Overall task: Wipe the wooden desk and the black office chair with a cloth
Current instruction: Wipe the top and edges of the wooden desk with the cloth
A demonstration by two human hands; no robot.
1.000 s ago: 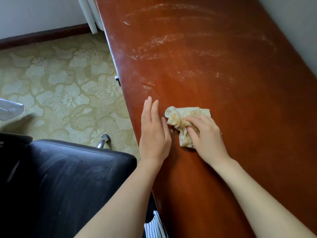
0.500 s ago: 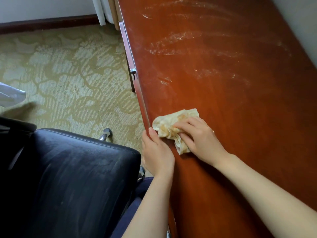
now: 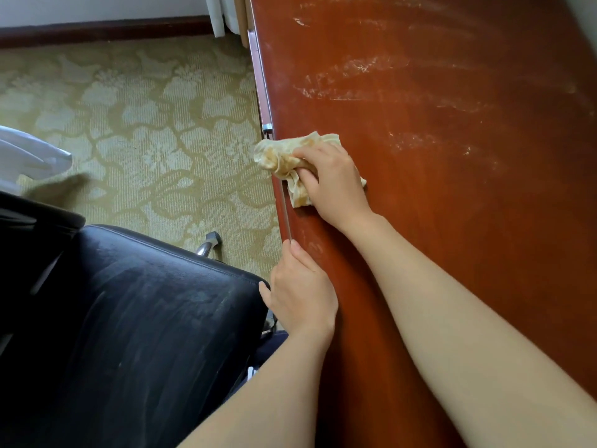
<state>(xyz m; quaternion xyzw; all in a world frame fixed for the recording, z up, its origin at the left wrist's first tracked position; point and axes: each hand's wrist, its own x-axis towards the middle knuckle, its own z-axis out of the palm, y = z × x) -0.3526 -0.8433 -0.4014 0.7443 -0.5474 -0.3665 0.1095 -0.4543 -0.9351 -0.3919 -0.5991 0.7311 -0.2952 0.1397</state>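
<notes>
A crumpled yellowish cloth (image 3: pixel 279 155) lies at the left edge of the reddish-brown wooden desk (image 3: pixel 452 189), partly hanging over it. My right hand (image 3: pixel 332 182) presses down on the cloth and grips it. My left hand (image 3: pixel 300 295) rests curled against the desk's edge nearer to me, its thumb on top of the edge and nothing held in it. White dust streaks (image 3: pixel 371 79) cross the far part of the desk top. The black office chair (image 3: pixel 129 334) stands at the lower left, its seat dusty, close to the desk.
Green patterned carpet (image 3: pixel 129 124) covers the floor left of the desk. A metal chair base leg (image 3: pixel 210 242) sticks out beyond the seat. A white object (image 3: pixel 29 156) lies at the left. A dark baseboard (image 3: pixel 97 29) and white wall run along the back.
My right hand slid the cloth leftward to the desk's edge. My left hand left the desk top, pulled back toward me and curled on the edge.
</notes>
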